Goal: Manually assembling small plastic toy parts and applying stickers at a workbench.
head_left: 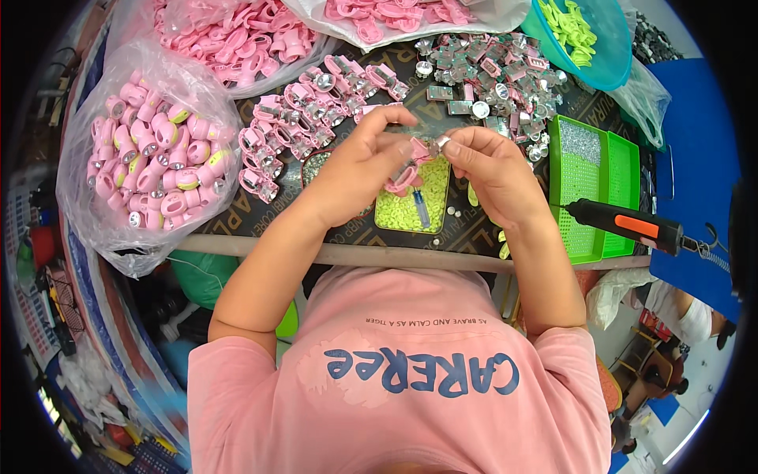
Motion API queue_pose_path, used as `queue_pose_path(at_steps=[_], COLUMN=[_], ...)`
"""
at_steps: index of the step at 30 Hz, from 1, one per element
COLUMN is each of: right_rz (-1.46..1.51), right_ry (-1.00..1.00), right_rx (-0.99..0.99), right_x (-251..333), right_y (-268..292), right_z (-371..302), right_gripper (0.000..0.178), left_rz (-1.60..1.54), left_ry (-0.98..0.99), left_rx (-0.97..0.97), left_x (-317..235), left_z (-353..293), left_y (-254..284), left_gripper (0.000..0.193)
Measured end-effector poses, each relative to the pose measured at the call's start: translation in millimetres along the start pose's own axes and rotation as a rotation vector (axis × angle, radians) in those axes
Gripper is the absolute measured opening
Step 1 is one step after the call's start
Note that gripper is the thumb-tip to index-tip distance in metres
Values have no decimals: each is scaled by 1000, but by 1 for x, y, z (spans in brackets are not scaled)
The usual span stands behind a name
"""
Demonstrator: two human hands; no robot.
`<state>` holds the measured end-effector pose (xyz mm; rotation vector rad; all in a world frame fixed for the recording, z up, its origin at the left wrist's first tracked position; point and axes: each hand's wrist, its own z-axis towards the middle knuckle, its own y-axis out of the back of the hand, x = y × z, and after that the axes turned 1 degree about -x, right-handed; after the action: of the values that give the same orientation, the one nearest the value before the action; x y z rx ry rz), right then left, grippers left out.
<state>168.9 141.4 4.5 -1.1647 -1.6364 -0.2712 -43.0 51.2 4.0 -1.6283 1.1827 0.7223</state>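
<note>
My left hand [351,178] grips a pink plastic torch casing [403,178] above an open tin [377,224] of small yellow-green parts. Close to the casing, my right hand [499,174] pinches a small silvery metal part [440,144] between thumb and fingertips. A short tool with a clear blue handle [422,209] lies on the parts in the tin. To the left of my left hand, pink half-shells with metal inserts [296,118] are piled in rows. Beyond my right hand lies a heap of small circuit assemblies with reflectors [501,79].
At the left stands a clear bag of pink torches [150,158]. Pink parts [245,43] fill another bag behind. A teal basin [612,67] holds yellow-green pieces. A green tray [580,213] with tiny metal parts sits right, with a hanging black-and-orange electric screwdriver [632,225] over it.
</note>
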Motion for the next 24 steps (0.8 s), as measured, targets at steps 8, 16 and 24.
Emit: queue_pose_path(at_steps=[8,16,24], right_rz=[177,-213,-135], right_ry=[31,286,297], right_rx=[27,-150,-142], right_x=[-6,-8,-4], right_y=[-7,-20,-25], right_z=[-2,-10,-12], right_gripper=[15,11,12], left_rz=[442,405,618], left_ry=[-252,-271,-406], left_rx=[-54,-203,-269], left_x=[17,14,1], left_z=[1,-6,-18], left_y=[-11,-23,-36], left_gripper=[14,12,25])
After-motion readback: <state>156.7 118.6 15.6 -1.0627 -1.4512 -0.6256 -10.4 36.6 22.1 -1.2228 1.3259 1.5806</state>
